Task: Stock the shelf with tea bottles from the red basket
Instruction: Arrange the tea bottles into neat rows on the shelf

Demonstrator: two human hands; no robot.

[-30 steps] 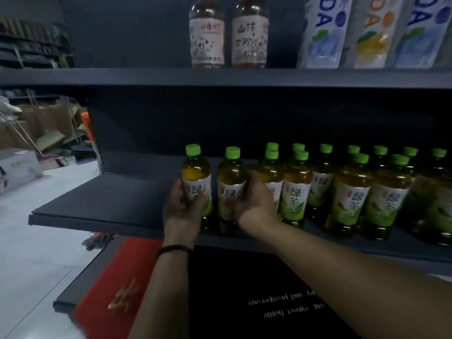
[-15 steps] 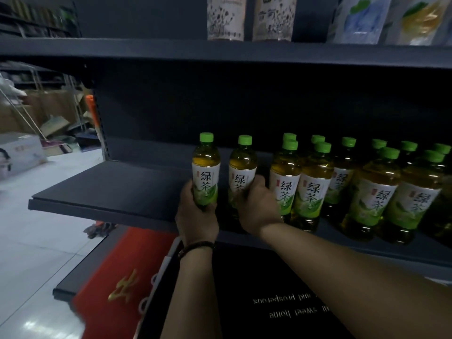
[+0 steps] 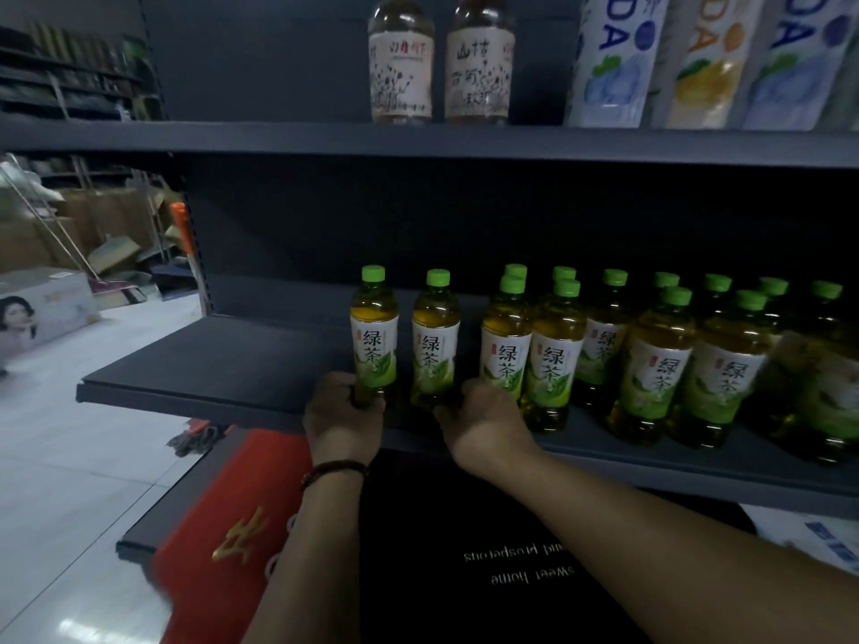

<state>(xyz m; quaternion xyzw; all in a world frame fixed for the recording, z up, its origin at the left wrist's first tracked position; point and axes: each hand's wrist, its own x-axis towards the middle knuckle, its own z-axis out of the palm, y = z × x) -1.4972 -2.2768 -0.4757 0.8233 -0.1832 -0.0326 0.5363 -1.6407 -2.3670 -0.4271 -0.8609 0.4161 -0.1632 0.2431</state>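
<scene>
Two green-capped tea bottles stand upright on the dark middle shelf (image 3: 223, 360). My left hand (image 3: 341, 411) grips the base of the left tea bottle (image 3: 374, 327). My right hand (image 3: 479, 416) wraps the base of the right tea bottle (image 3: 436, 332). Just to their right stands a row of several identical tea bottles (image 3: 650, 355), two deep. The red basket is not in view.
The upper shelf (image 3: 418, 141) carries two pale tea bottles (image 3: 402, 62) and tall soda bottles (image 3: 697, 53). The middle shelf's left half is bare. Below lie a red mat (image 3: 223, 527) and a black mat (image 3: 488, 550). Cardboard boxes (image 3: 42, 304) sit on the white floor at left.
Both hands have slid down from the bottles' labels to their bases. The two bottles now stand further back on the shelf with their labels uncovered.
</scene>
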